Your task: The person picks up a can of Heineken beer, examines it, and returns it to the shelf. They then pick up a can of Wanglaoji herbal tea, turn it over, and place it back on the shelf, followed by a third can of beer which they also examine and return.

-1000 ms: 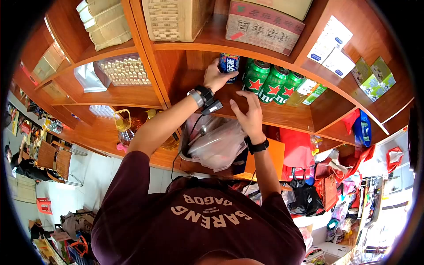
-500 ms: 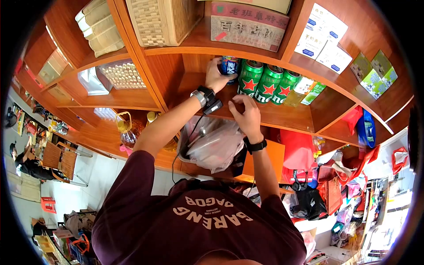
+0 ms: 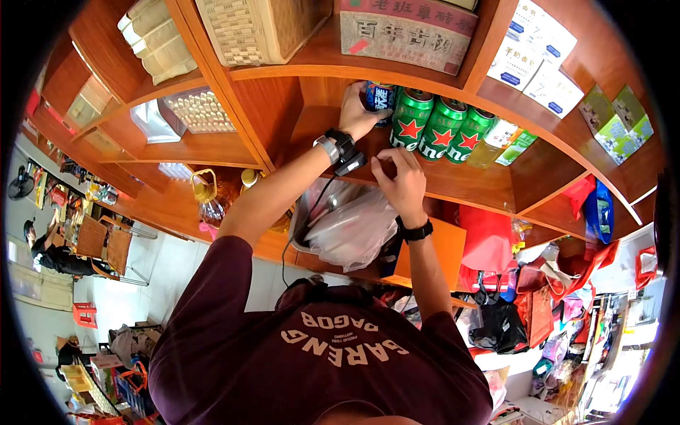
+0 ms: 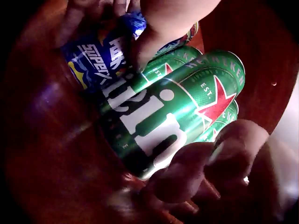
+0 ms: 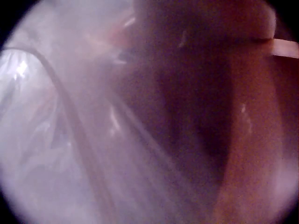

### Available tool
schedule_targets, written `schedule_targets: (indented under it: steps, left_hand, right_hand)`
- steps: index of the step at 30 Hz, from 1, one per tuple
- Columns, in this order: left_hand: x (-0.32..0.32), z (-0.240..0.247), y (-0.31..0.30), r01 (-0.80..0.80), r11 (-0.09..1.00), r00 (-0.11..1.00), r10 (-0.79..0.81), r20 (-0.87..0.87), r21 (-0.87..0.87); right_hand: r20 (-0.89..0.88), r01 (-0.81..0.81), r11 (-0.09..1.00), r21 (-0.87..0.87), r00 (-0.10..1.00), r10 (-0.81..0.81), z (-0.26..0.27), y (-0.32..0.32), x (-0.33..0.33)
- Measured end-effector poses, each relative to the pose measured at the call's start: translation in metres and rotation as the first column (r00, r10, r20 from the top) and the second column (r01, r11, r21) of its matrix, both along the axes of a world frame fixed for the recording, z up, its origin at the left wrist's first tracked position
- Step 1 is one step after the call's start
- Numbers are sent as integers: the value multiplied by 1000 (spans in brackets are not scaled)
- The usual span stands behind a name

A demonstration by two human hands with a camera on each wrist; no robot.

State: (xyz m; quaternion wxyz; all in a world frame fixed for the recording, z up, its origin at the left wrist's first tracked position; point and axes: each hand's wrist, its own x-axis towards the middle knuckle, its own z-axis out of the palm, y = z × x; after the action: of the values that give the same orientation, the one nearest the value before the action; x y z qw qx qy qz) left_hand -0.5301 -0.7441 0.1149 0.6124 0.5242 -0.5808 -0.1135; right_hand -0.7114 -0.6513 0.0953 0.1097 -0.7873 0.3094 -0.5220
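My left hand (image 3: 360,113) holds a blue drink can (image 3: 380,98) at the back of a wooden shelf, thumb across its front. In the left wrist view the blue can (image 4: 96,63) has "SUPER X" lettering, and the thumb covers part of it. Right beside it stands a row of green Heineken beer cans (image 3: 411,122) with red stars. My right hand (image 3: 402,183) hovers at the shelf's front edge before these cans, fingers loosely bent and nothing in them. Its fingers (image 4: 187,168) also show low in the left wrist view.
A bottle of yellowish liquid (image 3: 485,150) and a green carton (image 3: 516,147) continue the row rightward. Below the shelf sit a plastic bag (image 3: 354,237) in a bin and an orange box (image 3: 440,256). A cable (image 3: 304,223) hangs from the left wrist. Oil bottles (image 3: 207,202) stand at left.
The blue can, still in my left hand, has come closer to the green cans. My right hand's fingers have bent inward from a more spread pose. The head view has shifted slightly.
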Motion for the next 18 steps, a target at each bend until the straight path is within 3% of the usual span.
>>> schedule_targets:
  steps: [5,7,8,11,13,15,18]
  left_hand:
    - [6,-9,0,-18,998,998,22,-58,65]
    - [8,11,18,51,994,997,-44,-70,101]
    - [10,13,27,12,997,999,-9,-42,72]
    - [18,22,70,21,988,987,4,-163,151]
    - [22,22,106,163,978,931,-109,-348,131]
    - [26,19,149,241,961,925,-186,-331,133]
    - [31,-4,217,366,927,829,-285,-481,82]
  right_hand:
    - [-75,31,999,-33,997,-33,2,1,-1]
    - [-33,23,998,-56,999,-24,1,-1,1]
    - [-24,11,998,-58,1000,-12,1,-1,0]
    - [-2,-11,999,-46,1000,11,3,3,-5]
    - [131,-164,986,-17,978,165,3,6,-13]
    - [285,-224,962,156,943,173,-2,34,-27]
    - [326,-228,969,93,927,186,-2,80,-44]
